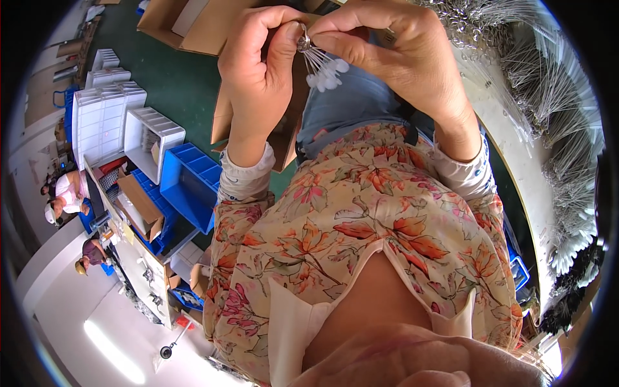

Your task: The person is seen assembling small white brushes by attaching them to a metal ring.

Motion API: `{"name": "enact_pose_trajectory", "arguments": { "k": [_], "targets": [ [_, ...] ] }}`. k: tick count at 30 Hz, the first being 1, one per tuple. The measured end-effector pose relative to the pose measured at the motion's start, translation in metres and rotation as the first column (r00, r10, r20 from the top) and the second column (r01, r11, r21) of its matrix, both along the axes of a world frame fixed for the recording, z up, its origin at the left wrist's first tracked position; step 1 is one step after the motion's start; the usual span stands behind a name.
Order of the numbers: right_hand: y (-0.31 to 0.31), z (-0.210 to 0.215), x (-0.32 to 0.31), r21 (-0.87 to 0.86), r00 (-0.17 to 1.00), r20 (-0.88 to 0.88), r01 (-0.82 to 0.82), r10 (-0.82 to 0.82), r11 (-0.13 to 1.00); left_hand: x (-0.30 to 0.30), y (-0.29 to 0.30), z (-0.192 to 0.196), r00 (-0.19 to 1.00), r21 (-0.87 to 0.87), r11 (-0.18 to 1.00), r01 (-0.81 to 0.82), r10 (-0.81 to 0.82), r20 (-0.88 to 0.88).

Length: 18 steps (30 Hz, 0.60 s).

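Note:
Just beyond my lap, both hands meet on a small bunch of thin wire pieces with white rounded tips (325, 74). Its metal end is gathered between my fingertips, and the white tips hang loose below. My left hand (258, 77) pinches that metal end between thumb and index finger. On the other side, the thumb and fingers of my right hand (403, 58) close on the same end. The exact join at the metal end is partly covered by my fingers.
A long table (516, 174) at right bears a heap of thin wire brushes (548, 97) with looped ends. Cardboard boxes (200, 29) stand ahead on the green floor. Blue crates (190, 180) and white crates (106, 119) are stacked at left, with people (68, 193) farther off.

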State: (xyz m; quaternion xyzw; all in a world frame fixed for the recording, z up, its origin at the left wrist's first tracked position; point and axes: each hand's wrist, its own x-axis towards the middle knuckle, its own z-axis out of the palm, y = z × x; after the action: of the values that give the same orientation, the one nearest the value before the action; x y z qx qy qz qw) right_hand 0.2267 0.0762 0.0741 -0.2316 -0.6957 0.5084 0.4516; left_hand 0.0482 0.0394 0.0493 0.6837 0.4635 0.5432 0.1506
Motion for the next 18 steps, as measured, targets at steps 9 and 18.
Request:
{"name": "enact_pose_trajectory", "arguments": {
  "k": [9, 18],
  "targets": [
    [0.0, -0.003, -0.003, 0.095, 0.997, 0.063, 0.033, -0.039, 0.995, 0.001, 0.004, -0.002, 0.989, 0.081, 0.996, -0.02, 0.032, -0.142],
    [0.017, -0.023, -0.014, -0.453, 0.994, 0.032, 0.106, -0.103, 0.885, -0.006, 0.005, -0.001, 0.907, 0.175, 0.982, 0.074, 0.006, -0.42]
  ]
}}
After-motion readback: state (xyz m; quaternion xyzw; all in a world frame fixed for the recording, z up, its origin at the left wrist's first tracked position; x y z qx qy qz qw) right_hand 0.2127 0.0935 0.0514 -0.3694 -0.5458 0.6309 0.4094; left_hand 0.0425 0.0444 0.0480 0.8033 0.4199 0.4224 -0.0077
